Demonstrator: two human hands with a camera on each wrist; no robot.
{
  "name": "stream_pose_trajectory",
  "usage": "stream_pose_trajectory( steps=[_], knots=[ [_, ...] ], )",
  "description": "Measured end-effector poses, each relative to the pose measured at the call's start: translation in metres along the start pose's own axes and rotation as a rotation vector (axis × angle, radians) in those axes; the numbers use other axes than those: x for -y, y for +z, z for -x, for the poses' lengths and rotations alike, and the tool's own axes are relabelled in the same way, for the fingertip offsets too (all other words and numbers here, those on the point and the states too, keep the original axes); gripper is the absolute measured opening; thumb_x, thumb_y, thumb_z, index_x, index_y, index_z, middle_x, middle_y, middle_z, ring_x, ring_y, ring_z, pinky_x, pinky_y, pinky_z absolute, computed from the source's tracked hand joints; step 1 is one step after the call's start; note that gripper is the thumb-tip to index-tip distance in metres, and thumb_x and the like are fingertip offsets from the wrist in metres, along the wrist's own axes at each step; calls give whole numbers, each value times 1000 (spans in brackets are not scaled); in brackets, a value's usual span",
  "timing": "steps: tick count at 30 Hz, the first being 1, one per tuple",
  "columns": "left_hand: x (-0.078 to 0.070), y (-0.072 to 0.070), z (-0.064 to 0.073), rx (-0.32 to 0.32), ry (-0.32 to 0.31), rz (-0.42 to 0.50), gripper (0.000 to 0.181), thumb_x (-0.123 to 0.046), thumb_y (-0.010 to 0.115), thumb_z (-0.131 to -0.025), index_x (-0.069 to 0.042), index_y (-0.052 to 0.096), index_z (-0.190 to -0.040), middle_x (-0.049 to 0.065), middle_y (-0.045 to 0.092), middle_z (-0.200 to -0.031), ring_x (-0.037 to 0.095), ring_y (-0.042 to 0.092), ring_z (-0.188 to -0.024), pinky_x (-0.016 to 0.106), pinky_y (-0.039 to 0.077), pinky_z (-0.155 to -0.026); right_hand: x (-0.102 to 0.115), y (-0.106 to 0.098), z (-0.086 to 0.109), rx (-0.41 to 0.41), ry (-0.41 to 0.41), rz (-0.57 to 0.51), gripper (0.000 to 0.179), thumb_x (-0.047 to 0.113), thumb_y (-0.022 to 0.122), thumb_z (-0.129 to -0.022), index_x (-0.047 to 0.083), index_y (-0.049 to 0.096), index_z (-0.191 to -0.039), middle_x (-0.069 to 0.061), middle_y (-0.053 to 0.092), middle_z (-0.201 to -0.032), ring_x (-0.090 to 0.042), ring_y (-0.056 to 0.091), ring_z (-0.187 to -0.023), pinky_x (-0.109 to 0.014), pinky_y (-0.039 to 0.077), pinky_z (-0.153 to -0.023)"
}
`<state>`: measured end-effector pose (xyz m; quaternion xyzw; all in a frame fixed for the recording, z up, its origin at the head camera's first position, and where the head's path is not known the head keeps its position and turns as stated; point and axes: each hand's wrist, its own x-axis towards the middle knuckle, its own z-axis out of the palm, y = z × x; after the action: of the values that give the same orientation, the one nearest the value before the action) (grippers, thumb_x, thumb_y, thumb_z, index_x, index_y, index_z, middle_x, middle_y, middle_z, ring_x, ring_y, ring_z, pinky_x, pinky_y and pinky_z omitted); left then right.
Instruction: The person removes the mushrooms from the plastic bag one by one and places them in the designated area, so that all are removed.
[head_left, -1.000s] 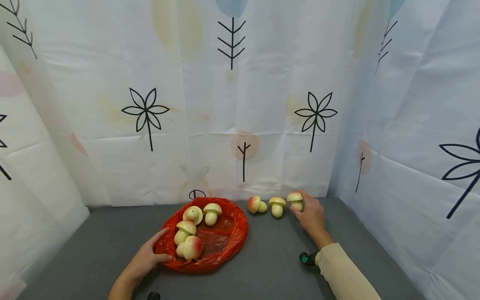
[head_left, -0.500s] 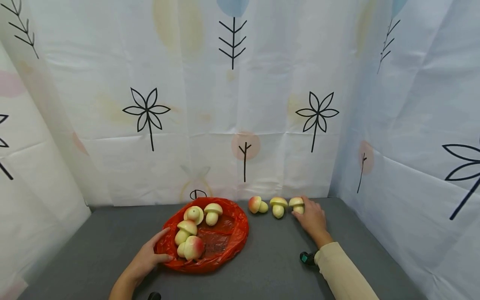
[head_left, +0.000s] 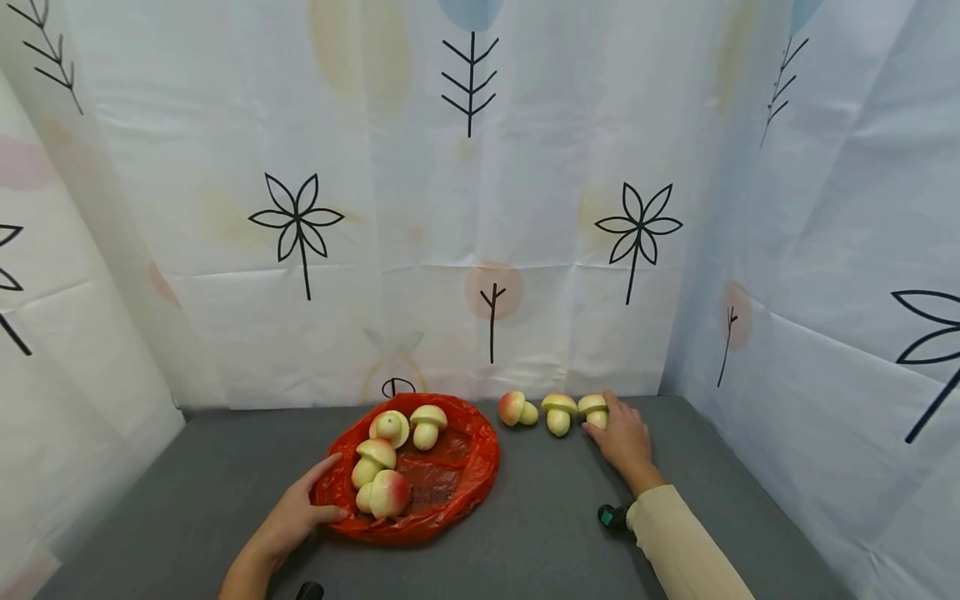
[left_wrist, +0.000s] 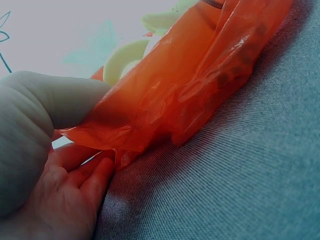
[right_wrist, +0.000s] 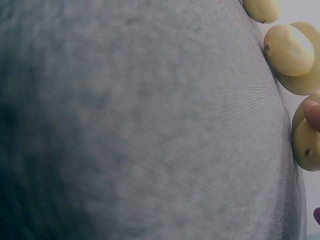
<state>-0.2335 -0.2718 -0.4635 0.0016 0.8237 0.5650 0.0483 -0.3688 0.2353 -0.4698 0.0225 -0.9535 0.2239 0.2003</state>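
In the head view my left hand [head_left: 292,517] grips the left rim of a red plastic bag [head_left: 480,479], rolled open on the table. The left wrist view has my thumb [left_wrist: 77,97] inside the bag's edge and the other fingers outside it. Several toy mushrooms [head_left: 386,493], cream with pinkish patches, lie in the bag's left and back parts. At the back right, my right hand [head_left: 626,437] holds a pale toy mushroom [head_left: 595,408] between thumb and fingers, cap up. Left of it in a row are a second mushroom [head_left: 558,415] and a red-capped one [head_left: 517,409] on its side.
A grey cloth covers the table [head_left: 540,533]. White patterned curtains [head_left: 555,208] rise right behind the row of mushrooms and along both sides. By my right wrist shows a black device [head_left: 613,517]; another dark piece [head_left: 310,591] is at the lower edge.
My right hand has lowered the pale mushroom slightly, to the right end of the row. My left hand and the bag stay put; the head view has shifted a little.
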Motion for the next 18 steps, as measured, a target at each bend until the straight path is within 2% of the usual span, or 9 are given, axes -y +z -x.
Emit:
stream_pose_trajectory(
  steps=[6,11,18],
  knots=[
    [1,0,-2,4,3,-11,88,-5,73,-79,-7,25,-154,31,16,-153,50,25,-134,58,35,-102,0,-1,0,5,2,1,74,34,72,-88,5,37,-147,-27,51,-131,-47,47,-112,-61,38,-83],
    [3,0,-3,-1,-6,-1,89,-4,74,-79,-8,25,-154,30,17,-153,49,26,-134,57,35,-102,1,-6,-3,7,6,-8,75,34,70,-89,3,35,-148,-26,48,-136,-47,44,-119,-63,36,-89],
    [0,-1,-3,2,-7,2,89,-4,74,-78,-8,26,-153,30,16,-153,49,24,-134,59,33,-103,15,-15,-8,-22,-4,-47,73,36,68,-91,3,36,-148,-25,44,-141,-48,39,-126,-64,32,-96]
  ],
)
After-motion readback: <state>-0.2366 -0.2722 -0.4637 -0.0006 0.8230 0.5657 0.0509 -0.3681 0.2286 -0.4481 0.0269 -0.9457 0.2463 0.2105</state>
